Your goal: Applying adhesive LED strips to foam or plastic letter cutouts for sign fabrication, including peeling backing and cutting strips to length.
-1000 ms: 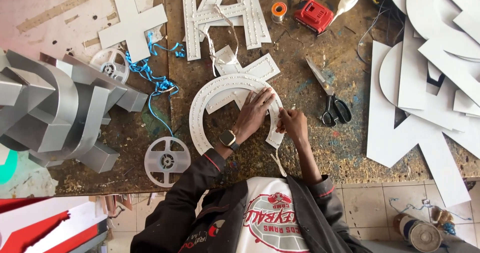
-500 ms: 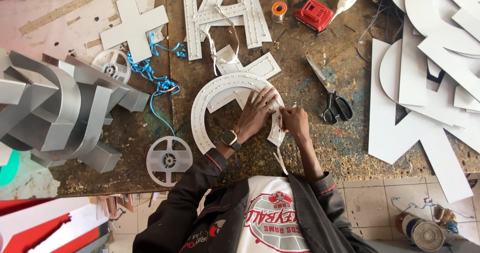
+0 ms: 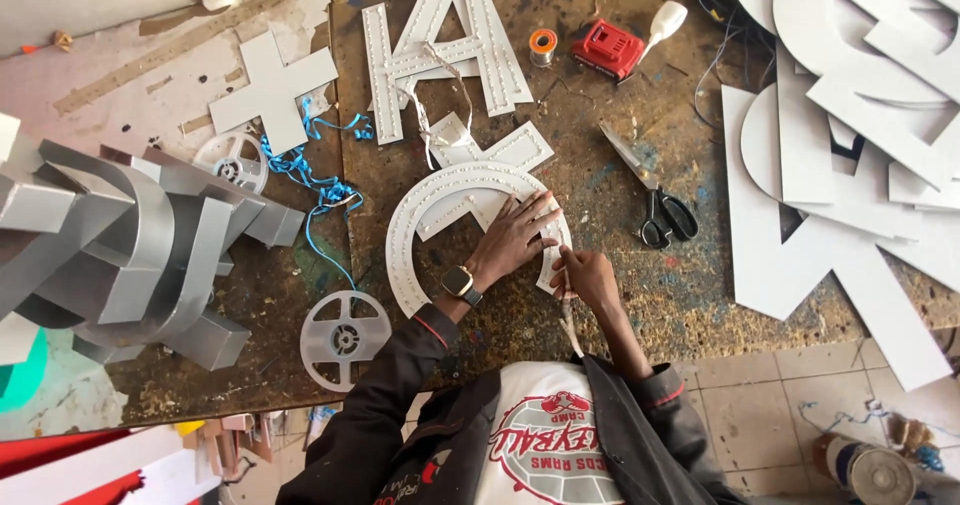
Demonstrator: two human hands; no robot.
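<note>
A white C-shaped letter piece [image 3: 420, 215] with rows of small dots lies on the worn workbench [image 3: 620, 295]. My left hand [image 3: 512, 240], with a watch on its wrist, lies flat on the arc's right part with fingers spread. My right hand [image 3: 588, 277] is at the arc's right end, fingers pinched on a thin pale strip [image 3: 571, 327] that trails toward my body. A straight white dotted piece [image 3: 500, 155] lies partly under the arc.
Black-handled scissors [image 3: 655, 200] lie right of my hands. A white letter A [image 3: 440, 40], a solder spool [image 3: 543, 47] and a red battery pack [image 3: 607, 48] are farther away. Two empty reels [image 3: 345, 337] [image 3: 232, 160], blue wire [image 3: 315, 190], grey metal letters [image 3: 130, 255] left; stacked white cut-outs [image 3: 850, 145] right.
My right hand has slipped a little toward me at the arc's end. My left hand stays pressed flat on the letter piece.
</note>
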